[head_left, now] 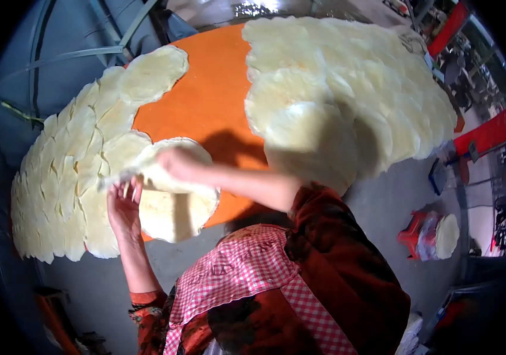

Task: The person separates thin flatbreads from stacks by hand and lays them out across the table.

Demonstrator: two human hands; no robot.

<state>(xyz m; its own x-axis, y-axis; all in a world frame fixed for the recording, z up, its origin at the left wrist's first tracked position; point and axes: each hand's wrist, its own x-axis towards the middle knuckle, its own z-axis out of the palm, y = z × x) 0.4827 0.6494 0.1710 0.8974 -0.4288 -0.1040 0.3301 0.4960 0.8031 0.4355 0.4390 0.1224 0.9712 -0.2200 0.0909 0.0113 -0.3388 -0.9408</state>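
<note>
Thin, round, pale flatbreads (173, 219) lie at the near edge of an orange-topped table. My left hand (125, 208) is at their left side, fingers bent upward and closed on the edge of a blurred pale flatbread (114, 177). Just to the right and above, my right hand (180, 164) is smeared by motion over the upper flatbread (191, 148). Its fingers seem curled, but what they grip cannot be made out. Part of the upper flatbread is hidden behind this hand.
Overlapping flatbreads (66, 171) cover the table's left end, and more (353, 77) cover the right side. Bare orange tabletop (205, 89) shows between them. A red stool (412, 235) with a pale round pile (446, 236) stands on the floor at right.
</note>
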